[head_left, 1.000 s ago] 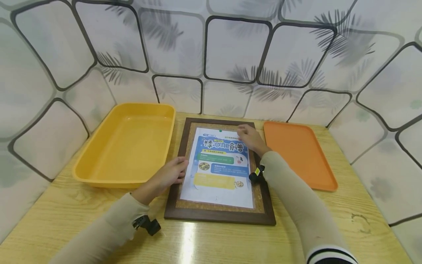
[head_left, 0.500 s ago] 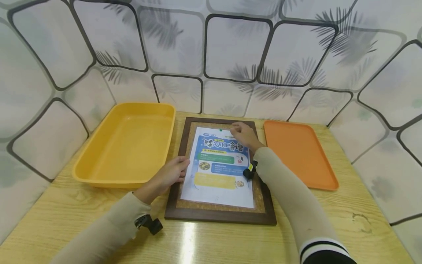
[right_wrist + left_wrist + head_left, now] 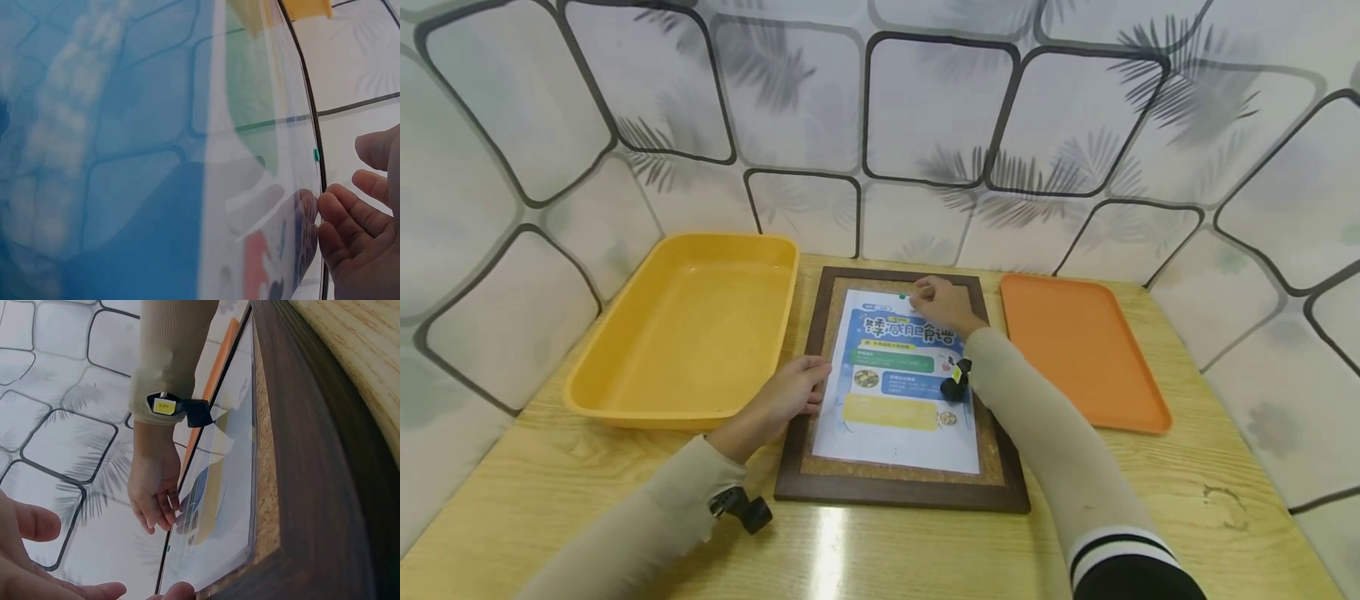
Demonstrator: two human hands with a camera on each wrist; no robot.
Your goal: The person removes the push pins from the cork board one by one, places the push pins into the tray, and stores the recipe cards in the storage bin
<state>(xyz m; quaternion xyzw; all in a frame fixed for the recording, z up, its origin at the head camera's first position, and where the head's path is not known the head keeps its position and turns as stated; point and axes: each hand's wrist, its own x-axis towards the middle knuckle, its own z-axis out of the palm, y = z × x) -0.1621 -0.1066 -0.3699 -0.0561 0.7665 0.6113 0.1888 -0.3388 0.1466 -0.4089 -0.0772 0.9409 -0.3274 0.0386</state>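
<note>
A laminated sheet (image 3: pixel 895 450) with blue, green and yellow printing lies on a cork board (image 3: pixel 992 454) with a dark brown frame (image 3: pixel 895 492). A green push pin (image 3: pixel 902 297) sits at the sheet's top middle; it also shows small in the right wrist view (image 3: pixel 316 154). My left hand (image 3: pixel 786 393) rests at the sheet's left edge, fingers relaxed, the thumb apart in the left wrist view. Over the sheet's upper right is my right hand (image 3: pixel 947 307), loosely bent fingertips touching the sheet just right of the pin. Nothing shows between its thumb and fingers.
A deep yellow tray (image 3: pixel 681 412) stands left of the board. To the right lies a flat orange tray (image 3: pixel 1075 350). A patterned wall (image 3: pixel 940 108) closes the back and both sides of the wooden table (image 3: pixel 1150 517).
My right hand has slid left along the top of the sheet towards the green push pin. The left hand has stayed almost still at the sheet's left edge.
</note>
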